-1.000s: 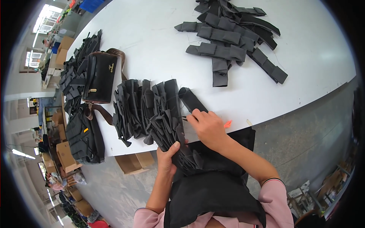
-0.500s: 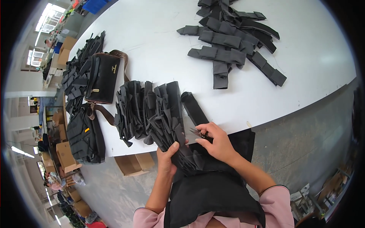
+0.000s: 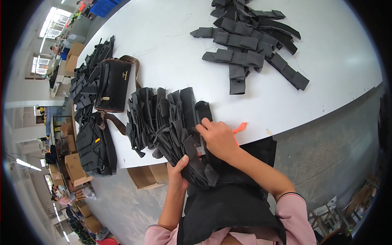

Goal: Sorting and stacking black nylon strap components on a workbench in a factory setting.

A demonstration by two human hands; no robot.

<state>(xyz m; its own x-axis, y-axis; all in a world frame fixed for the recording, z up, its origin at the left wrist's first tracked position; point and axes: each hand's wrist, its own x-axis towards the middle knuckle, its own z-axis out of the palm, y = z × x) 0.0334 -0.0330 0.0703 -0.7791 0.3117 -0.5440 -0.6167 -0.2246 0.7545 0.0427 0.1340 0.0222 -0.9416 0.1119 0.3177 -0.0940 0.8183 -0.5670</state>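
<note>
Fanned stack of black fabric pieces at the near edge of the white bench. We see the left hand clamped on the lower end of the stack, thumb over the folded ends, while the right hand presses on top with fingers curled into the layers. We judge the chief risk to be slippage: the pieces overhang the bench edge, so a loosened grip could let the near ones slide onto the dark apron or the floor, and the fan could lose its order. The pieces look alike, limp, matte, folded into narrow strips overlapping like shingles. Beyond lie a second heap of dark straps, a black handbag and an orange-handled tool beside the right hand.
</note>
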